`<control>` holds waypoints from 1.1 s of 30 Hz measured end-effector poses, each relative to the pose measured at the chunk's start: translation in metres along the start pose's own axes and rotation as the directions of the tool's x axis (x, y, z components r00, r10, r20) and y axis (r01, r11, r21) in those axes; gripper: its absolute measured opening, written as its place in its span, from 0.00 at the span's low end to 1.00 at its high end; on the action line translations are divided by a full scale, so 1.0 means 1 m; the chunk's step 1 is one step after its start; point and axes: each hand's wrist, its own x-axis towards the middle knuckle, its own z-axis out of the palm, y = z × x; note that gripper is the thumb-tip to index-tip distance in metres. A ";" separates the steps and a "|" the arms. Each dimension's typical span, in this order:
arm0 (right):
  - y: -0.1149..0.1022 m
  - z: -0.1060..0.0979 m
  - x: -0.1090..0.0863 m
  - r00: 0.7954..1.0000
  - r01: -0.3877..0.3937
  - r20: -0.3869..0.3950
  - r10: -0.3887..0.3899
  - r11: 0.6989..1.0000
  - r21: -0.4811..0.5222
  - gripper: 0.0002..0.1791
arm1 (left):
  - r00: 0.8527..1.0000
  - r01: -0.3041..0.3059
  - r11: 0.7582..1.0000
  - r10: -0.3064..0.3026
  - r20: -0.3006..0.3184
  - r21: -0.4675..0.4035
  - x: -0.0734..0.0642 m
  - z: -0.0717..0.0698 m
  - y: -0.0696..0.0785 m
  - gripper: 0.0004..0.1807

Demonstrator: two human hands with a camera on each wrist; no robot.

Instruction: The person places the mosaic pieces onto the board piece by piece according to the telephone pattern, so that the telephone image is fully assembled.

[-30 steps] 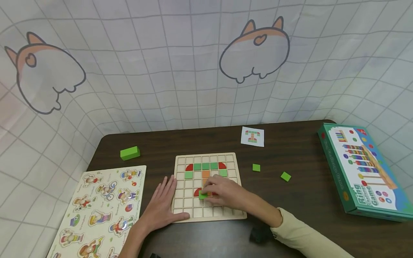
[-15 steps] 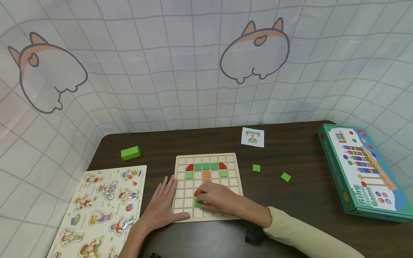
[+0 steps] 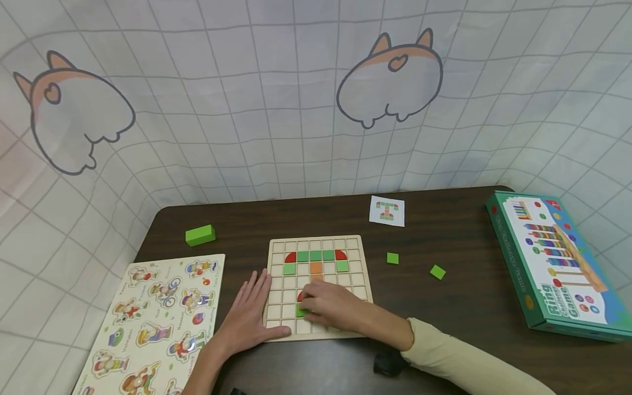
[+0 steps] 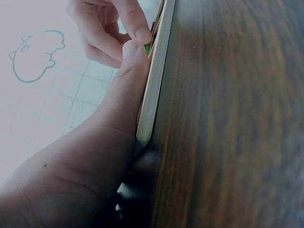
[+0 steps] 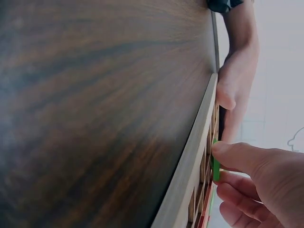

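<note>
In the head view a wooden grid board [image 3: 345,241] lies on the table, with red, green and orange tiles set in its cells. My left hand [image 3: 249,315] lies flat with straight fingers at the board's left side, its thumb over the near edge. My right hand [image 3: 336,304] is over the lower middle of the board. It pinches a green square tile [image 5: 216,166] between thumb and finger; in the right wrist view the tile stands on edge at the grid cells. A red quarter-round tile [image 3: 300,295] shows just above the fingers, while the palm hides other cells.
Two loose green tiles [image 3: 392,258] lie right of the board. A pattern card [image 3: 387,211] is behind it, and a green block [image 3: 200,235] sits back left. A picture puzzle board [image 3: 153,323] lies left. A game box [image 3: 558,263] stands at the right.
My right hand has moved slightly left and toward me with the green tile, from the red tiles' row to the cell row below. My left hand has stayed put.
</note>
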 end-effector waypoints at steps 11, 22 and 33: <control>0.005 -0.008 -0.007 0.996 -0.084 0.046 0.079 0.990 0.111 0.10 | 1.000 0.008 1.000 -0.008 0.005 0.010 0.000 0.001 0.000 0.68; 0.106 -0.028 -0.102 0.841 -0.479 -0.172 0.513 0.853 0.205 0.15 | 1.000 0.011 1.000 -0.011 -0.005 0.009 0.000 -0.001 0.002 0.68; 0.135 -0.032 -0.140 0.782 -0.570 -0.129 0.610 0.783 0.249 0.12 | 1.000 0.020 1.000 -0.020 0.003 0.001 0.000 -0.001 0.003 0.68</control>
